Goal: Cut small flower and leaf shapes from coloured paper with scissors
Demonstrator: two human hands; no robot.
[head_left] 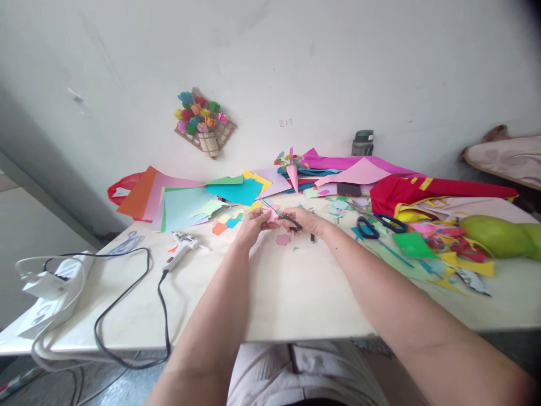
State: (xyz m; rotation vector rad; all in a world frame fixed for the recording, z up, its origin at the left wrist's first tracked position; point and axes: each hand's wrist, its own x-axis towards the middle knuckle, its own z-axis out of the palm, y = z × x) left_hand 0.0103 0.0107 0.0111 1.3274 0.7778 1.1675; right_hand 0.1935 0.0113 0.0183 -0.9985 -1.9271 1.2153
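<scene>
My left hand (255, 224) pinches a small piece of pink paper (273, 216) above the middle of the table. In my right hand (301, 220) is a pair of scissors (291, 222) with dark handles, its blades pointing up and left beside the pink paper. Whether the blades touch the paper I cannot tell. Just below my hands lies a pink cut-out with a jagged edge (283, 241). A short dark stick-like object (312, 235) rests near my right wrist. Small coloured paper squares (226, 224) are scattered left of my left hand.
A glue gun (180, 254) with a black cord lies left, near a white power strip (70, 287). Coloured sheets (181, 206) line the back. Other scissors (380, 224), paper scraps (448, 242) and a red cloth (393, 192) lie right. A paper-flower decoration (205, 121) hangs on the wall.
</scene>
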